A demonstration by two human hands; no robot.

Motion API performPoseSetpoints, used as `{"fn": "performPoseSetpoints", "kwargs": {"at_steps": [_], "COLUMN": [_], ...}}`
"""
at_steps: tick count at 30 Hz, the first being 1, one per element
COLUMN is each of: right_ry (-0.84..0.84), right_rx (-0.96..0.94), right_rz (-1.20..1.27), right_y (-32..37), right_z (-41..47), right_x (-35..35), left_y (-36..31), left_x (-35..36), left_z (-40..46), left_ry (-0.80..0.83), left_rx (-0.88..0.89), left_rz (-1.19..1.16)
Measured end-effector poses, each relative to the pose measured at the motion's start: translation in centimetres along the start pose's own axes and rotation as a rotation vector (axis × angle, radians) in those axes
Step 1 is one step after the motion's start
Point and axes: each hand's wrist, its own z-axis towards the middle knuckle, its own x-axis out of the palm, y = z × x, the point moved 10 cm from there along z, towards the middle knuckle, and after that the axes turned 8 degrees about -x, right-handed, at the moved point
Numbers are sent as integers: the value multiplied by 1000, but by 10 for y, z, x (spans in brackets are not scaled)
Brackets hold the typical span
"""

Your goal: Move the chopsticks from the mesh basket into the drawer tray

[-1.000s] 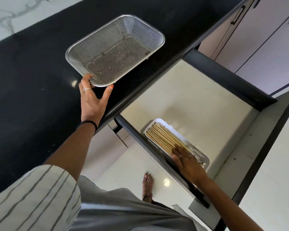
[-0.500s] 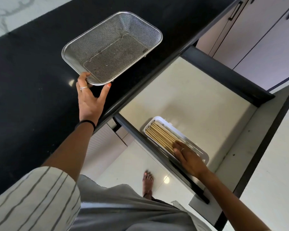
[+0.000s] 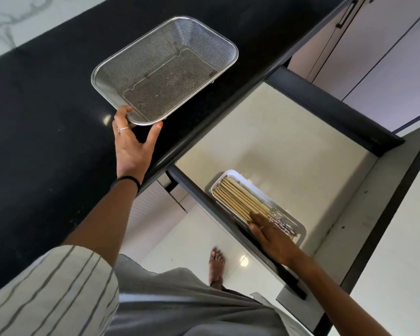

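Observation:
The mesh basket (image 3: 230, 48) stands on the black counter with nothing in it. My left hand (image 3: 132, 144) touches its near rim with spread thumb and fingers. In the open drawer lies a white tray (image 3: 301, 230) holding several wooden chopsticks (image 3: 238, 198) side by side. My right hand (image 3: 270, 235) lies flat on the near ends of the chopsticks with straight fingers, covering that end of the tray.
The black counter (image 3: 46, 117) fills the left. The pale drawer floor (image 3: 277, 141) stretches beyond the tray, bounded by dark drawer walls (image 3: 337, 110). Cabinet doors (image 3: 386, 57) stand at the upper right. My bare foot (image 3: 216, 265) is on the glossy floor below.
My right hand has slid slightly along the chopsticks in the tray. My left hand stays at the basket rim, and the view has shifted a little.

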Motion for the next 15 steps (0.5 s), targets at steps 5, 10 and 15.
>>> {"fn": "performPoseSetpoints", "kwargs": {"at_steps": [5,10,15], "right_ry": [-132,-120,3], "right_rx": [-3,33,-6], "right_rz": [82,40,-69], "right_y": [3,-8,-13], "right_z": [3,10,10], "right_x": [-16,-20,-3], "left_y": [-1,-1,-2], "left_x": [0,0,1], "left_z": [1,1,2], "left_ry": [11,4,14], "left_rx": [-4,-10,-4], "left_rz": [-9,4,-2]}}
